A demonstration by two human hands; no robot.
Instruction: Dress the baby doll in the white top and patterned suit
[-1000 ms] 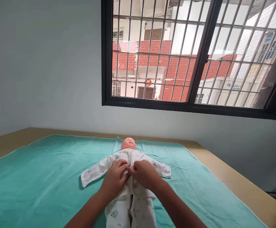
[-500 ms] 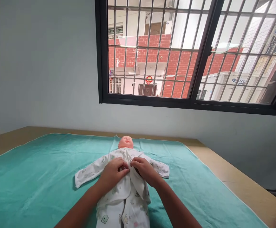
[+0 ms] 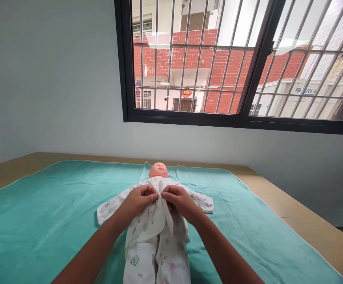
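A baby doll (image 3: pixel 158 170) lies on its back on a teal cloth (image 3: pixel 41 213), head toward the window. It wears a white printed romper (image 3: pixel 150 232) with the sleeves spread out to both sides. My left hand (image 3: pixel 138 201) and my right hand (image 3: pixel 180 202) rest side by side on the doll's chest. Each hand pinches one edge of the romper's front opening, fingertips almost touching at the middle. Below the hands the front flaps hang loosely apart.
The teal cloth covers a wooden table (image 3: pixel 301 221) whose bare edge runs along the right side and the back. A grey wall (image 3: pixel 56 79) stands behind, with a barred black-framed window (image 3: pixel 236 63) showing a red brick building.
Both hands have shifted up the doll's front, from the belly to the upper chest, still pinching the romper edges. The view has tilted down slightly, and the lower front flaps now hang open.
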